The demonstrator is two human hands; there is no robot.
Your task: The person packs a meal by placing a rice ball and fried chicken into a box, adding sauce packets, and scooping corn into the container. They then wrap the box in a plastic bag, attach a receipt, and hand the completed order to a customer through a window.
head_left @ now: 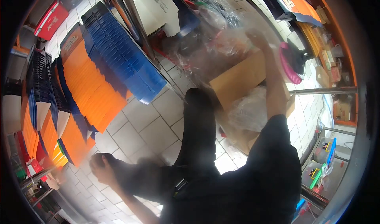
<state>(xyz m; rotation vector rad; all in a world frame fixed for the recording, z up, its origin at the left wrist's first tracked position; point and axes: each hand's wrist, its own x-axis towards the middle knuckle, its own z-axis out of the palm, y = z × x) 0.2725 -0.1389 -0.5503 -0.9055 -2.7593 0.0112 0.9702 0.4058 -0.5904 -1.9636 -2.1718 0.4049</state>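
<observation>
Seemingly mid-lift: right hand (257, 37) raised at the clear plastic bag (221, 52), which hung above the open cardboard box (237, 79) on the tiled floor (138, 125). Motion blur, so couldn't tell whether that grip was closed on the film or only against it. Next move likely calls for a firm pinch and a pull clear of the box flaps. Right arm stretched forward, nearly straight. Left hand (101, 166) low, out sideways, blurred, grip unreadable, near stacked orange cartons (91, 93).
</observation>
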